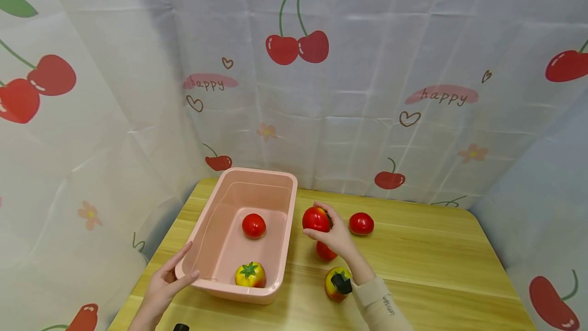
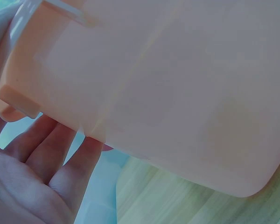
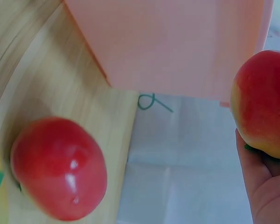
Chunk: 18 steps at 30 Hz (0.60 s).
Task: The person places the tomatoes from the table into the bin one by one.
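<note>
Right hand (image 1: 337, 234): you grip a tomato (image 1: 315, 219).
Tomato: below frame centre, right of the bin (image 1: 229, 249).
Left hand (image 1: 165, 282): you hold the bin's lower-left corner.
Carry: likely this step; next probably calls for clearing the rim (image 1: 289, 229).

A yellow-brown wooden table (image 1: 436, 264) has round far corners. White cloth (image 1: 349, 139) hangs behind its far edge and past its left and right edges. The cloth has red cherries (image 1: 314, 47), brown hearts (image 1: 410, 119), peach flowers (image 1: 473, 153) and "happy" on pink patches (image 1: 442, 96). One small cherry (image 1: 218, 163) is near the table's far left corner.
</note>
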Tool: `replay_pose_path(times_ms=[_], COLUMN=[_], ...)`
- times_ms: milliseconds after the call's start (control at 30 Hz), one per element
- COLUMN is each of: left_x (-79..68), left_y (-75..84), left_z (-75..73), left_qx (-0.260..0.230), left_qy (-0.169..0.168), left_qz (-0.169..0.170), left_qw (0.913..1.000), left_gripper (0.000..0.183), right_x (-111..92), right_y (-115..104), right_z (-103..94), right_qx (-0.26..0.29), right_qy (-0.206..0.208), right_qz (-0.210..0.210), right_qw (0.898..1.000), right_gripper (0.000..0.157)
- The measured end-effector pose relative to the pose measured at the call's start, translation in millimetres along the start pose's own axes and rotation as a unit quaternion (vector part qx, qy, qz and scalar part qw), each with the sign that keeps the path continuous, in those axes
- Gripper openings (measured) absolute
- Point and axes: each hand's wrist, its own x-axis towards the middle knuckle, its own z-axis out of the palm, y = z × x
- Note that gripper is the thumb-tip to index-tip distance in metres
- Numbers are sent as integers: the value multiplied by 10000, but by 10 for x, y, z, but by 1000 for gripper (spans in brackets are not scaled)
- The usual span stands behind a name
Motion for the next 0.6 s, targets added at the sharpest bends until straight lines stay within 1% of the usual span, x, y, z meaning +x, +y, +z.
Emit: replay_pose_path(times_ms=[67,300,433,600], left_x=[1,-15,-24,-14], left_y=[2,25,30,16], left_z=[-1,16,24,16], left_qx=[1,-13,-87,-73], left_qy=[-6,-13,-26,-8], left_qz=[9,33,115,60], left_qw=[10000,10000,9999,10000], left_gripper=[68,67,67,68], right_x=[13,187,198,212], right_y=[-6,282,239,168], right_z=[31,175,215,243], right_qx=[-41,28,122,235], right_qy=[-3,11,-77,-127], right_qz=[-79,-265,-330,-322], right_qw=[10000,9996,9994,9991], right_gripper=[67,70,72,72])
